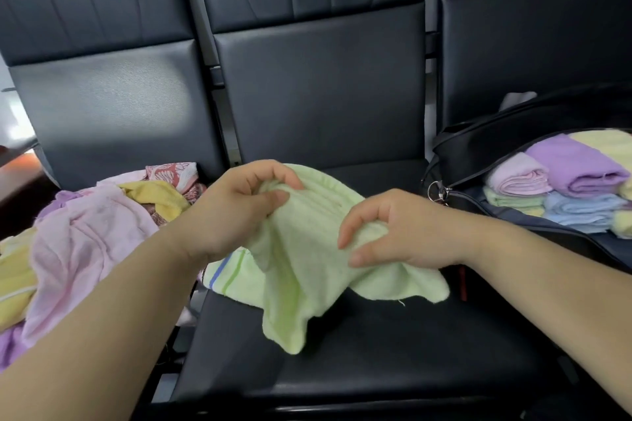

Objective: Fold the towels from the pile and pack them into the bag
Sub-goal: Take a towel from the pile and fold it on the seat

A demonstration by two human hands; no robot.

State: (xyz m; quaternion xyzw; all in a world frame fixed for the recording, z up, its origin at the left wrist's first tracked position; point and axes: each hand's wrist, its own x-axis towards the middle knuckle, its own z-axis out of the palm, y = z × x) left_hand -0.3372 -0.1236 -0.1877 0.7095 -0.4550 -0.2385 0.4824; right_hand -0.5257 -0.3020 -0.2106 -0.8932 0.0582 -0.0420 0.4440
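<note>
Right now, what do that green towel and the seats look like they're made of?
Green towel: soft terry-like cloth, probably cotton; matte, fuzzy, draping limply from both hands, with a woven striped border.
Seats: black leather or vinyl, hard to say which; smooth, slightly glossy, with stitched panels and soft light reflections.

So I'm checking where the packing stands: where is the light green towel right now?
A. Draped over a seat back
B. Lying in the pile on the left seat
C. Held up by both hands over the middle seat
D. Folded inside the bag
C: the left hand and right hand each pinch the light green towel, which hangs unfolded above the middle seat.
</note>
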